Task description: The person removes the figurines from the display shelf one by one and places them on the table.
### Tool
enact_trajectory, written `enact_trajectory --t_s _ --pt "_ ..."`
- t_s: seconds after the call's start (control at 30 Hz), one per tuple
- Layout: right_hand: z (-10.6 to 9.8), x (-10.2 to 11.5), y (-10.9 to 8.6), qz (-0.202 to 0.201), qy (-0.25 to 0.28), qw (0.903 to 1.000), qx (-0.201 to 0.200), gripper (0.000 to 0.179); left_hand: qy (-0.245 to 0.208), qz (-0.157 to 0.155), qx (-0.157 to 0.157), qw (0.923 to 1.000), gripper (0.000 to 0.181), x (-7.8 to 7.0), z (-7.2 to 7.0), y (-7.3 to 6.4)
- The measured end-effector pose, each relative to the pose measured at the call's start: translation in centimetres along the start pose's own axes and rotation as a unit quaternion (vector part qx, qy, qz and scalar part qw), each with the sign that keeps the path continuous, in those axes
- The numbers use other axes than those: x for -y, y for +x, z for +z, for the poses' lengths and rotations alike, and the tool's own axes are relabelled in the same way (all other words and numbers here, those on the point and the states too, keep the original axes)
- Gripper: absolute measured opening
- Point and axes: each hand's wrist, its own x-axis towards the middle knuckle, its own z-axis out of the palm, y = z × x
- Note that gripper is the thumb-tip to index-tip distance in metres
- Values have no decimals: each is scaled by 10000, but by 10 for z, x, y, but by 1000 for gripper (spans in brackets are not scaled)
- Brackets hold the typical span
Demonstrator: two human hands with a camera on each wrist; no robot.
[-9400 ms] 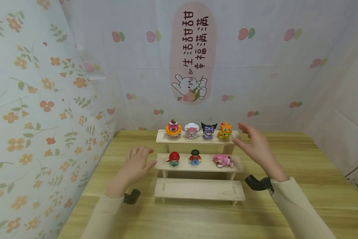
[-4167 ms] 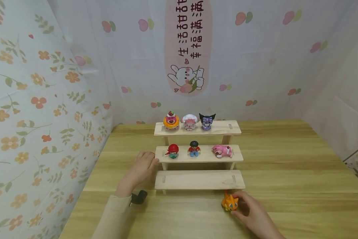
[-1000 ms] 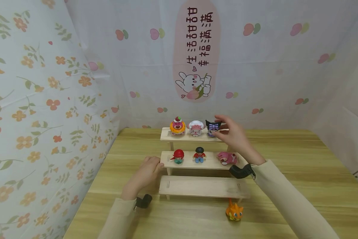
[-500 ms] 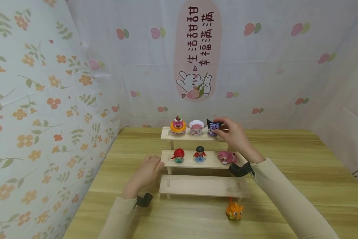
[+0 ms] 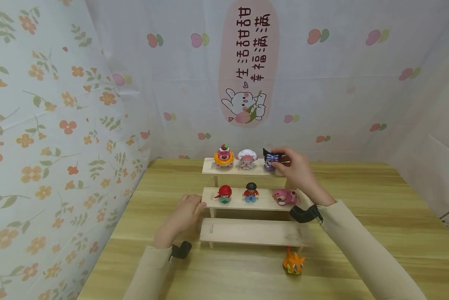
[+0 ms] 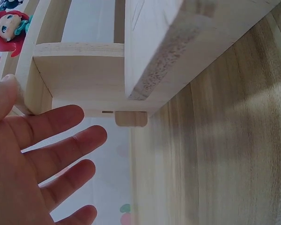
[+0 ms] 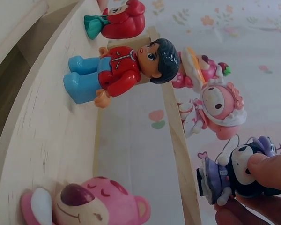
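Observation:
My right hand [image 5: 297,171] pinches a black and purple figurine [image 5: 271,160] at the right of the top tier. In the right wrist view this figurine [image 7: 220,173] is tilted, with thumb and fingers around its head. My left hand [image 5: 186,212] grips the left end of the middle tier of a wooden display stand [image 5: 247,231]. The left wrist view shows the thumb [image 6: 2,96] on the board's edge and the index finger below it, the other fingers loosely spread. An orange cat-like figurine [image 5: 294,263] stands on the table before the stand.
A bear figurine in an orange ring [image 5: 223,157] and a white-hooded pink figurine [image 5: 246,160] share the top tier. A red-haired figurine [image 5: 224,194], a dark-haired one in red [image 5: 250,193] and a lying pink bear [image 5: 285,197] occupy the middle tier. Patterned cloth [image 5: 171,96] hangs behind.
The orange figurine went from the top tier to the table by my right hand. That hand then took hold of the black and purple figurine, which has shifted slightly right. My left hand stayed put lately.

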Motion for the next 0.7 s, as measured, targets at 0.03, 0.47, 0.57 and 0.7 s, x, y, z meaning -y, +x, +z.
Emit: enact_trajectory --t_s 0.03,0.47,0.57,0.7 --pt "0 0 0 -29 3 10000 -31 34 -8 3 -3 10000 21 0 0 0" --pt "0 2 -14 -249 -165 9994 -158 33 79 179 -221 9996 21 7 4 1" --pt "0 3 -20 -255 -149 9995 -124 33 139 195 -221 9995 22 8 5 1" --pt "-1 6 -28 -284 -96 9995 -51 33 146 251 -237 9993 24 9 5 1"
